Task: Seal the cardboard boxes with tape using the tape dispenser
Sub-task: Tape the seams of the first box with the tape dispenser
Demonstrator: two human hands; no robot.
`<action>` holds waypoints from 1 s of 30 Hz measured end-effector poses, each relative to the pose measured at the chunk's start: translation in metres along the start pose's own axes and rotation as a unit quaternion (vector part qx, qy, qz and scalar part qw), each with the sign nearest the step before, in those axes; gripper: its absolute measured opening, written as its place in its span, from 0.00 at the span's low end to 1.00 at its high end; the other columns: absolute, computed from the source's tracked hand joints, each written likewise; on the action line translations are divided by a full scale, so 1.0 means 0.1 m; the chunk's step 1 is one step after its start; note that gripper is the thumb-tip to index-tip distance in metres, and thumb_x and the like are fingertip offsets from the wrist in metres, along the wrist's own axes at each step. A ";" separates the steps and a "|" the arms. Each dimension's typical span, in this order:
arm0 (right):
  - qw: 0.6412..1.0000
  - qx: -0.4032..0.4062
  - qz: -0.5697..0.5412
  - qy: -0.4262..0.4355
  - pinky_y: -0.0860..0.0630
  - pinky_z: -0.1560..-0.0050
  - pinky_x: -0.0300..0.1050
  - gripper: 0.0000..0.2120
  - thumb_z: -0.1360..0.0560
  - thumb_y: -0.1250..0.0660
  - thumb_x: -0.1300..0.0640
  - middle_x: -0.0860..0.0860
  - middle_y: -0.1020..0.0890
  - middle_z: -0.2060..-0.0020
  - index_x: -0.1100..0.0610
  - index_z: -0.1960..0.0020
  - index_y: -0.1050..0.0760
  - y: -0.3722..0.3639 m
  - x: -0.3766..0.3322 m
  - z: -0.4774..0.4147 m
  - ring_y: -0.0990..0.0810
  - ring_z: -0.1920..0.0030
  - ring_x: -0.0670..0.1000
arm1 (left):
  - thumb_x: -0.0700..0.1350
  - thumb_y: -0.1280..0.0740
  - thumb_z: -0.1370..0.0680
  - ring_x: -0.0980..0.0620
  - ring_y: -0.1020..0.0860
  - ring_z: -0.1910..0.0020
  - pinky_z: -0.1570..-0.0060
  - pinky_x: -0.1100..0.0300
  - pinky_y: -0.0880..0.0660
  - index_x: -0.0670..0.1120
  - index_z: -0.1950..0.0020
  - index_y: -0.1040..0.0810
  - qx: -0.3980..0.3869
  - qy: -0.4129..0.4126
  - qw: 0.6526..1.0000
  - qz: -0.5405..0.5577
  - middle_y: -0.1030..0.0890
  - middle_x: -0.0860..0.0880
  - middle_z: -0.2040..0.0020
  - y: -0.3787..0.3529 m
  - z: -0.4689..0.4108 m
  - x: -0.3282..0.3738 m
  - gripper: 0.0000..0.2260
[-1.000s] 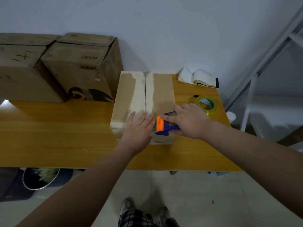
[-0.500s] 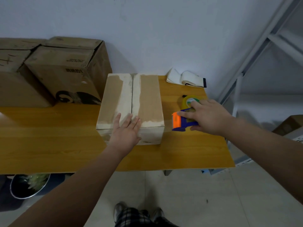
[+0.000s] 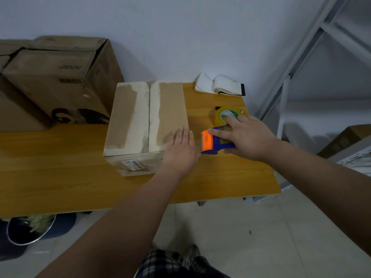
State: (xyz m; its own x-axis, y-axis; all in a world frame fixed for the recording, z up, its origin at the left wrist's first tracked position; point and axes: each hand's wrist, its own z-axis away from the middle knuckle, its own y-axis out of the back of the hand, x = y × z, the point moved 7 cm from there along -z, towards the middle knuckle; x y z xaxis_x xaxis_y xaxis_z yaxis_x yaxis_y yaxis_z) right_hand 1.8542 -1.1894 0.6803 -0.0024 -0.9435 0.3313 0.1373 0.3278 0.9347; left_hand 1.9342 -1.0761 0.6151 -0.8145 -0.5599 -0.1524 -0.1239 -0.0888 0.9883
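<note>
The left hand (image 3: 181, 151) lies flat on the near right corner of the small brown cardboard box (image 3: 140, 121) in the middle of the frame, fingers straight and together, holding nothing. The right hand (image 3: 248, 139) is curled over the blue and orange plastic tape dispenser (image 3: 210, 142), fingers across its top and thumb on its near side, so it grips the tool. A second ago the dispenser sat on the box's near edge, right at the centre seam, with the left hand flat beside it. Since then the right hand has carried it off the box, and it now appears to rest on the yellow wooden table (image 3: 60, 173), just right of the box and apart from it. Its yellow-green roll of tape (image 3: 223, 115) shows behind the fingers. Meanwhile the left hand has slid along the near edge from the seam towards the right corner. To my eye this means the run along the seam is over and the tool is being parked. The pale strip down the box's top still shows a dark seam line, and I cannot tell whether clear tape covers it. The flat left hand looks placed either to smooth that corner or to shift the box aside. Two larger cardboard boxes (image 3: 60, 81) wait at the upper left of the frame, so more sealing likely remains.
</note>
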 end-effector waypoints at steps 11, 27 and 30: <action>0.997 -0.006 -0.077 0.009 0.33 0.46 0.48 0.35 0.25 0.43 0.35 0.54 0.32 0.39 0.38 0.25 0.58 -0.09 -0.37 -0.03 0.30 0.43 0.55 | 0.48 0.51 0.16 0.49 0.50 0.24 0.29 0.56 0.62 0.40 0.24 0.51 0.047 -0.035 0.998 0.000 0.47 0.43 0.23 -0.13 0.40 -0.34 0.23; 0.991 -0.133 0.005 -0.005 0.32 0.49 0.52 0.27 0.22 0.39 0.46 0.56 0.30 0.39 0.43 0.26 0.44 -0.04 -0.51 -0.08 0.28 0.42 0.60 | 0.52 0.51 0.17 0.51 0.48 0.24 0.30 0.59 0.61 0.42 0.24 0.47 0.047 -0.046 0.997 0.029 0.44 0.44 0.24 -0.08 0.36 -0.40 0.24; 0.983 -0.183 0.009 -0.025 0.35 0.54 0.50 0.22 0.22 0.37 0.50 0.55 0.29 0.41 0.45 0.29 0.37 -0.05 -0.68 -0.31 0.27 0.43 0.59 | 0.52 0.51 0.17 0.50 0.47 0.24 0.29 0.58 0.59 0.42 0.24 0.47 0.042 -0.051 0.997 0.030 0.44 0.44 0.24 -0.10 0.35 -0.41 0.24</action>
State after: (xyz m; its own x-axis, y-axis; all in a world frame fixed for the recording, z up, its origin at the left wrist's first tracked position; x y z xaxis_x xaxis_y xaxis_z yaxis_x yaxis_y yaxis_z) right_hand 1.8843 -1.1284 0.6493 -0.0443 -0.9314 0.3612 0.4844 0.2962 0.8232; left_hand 1.9491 -1.0237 0.6118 -0.8751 -0.4744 -0.0952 -0.1160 0.0148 0.9931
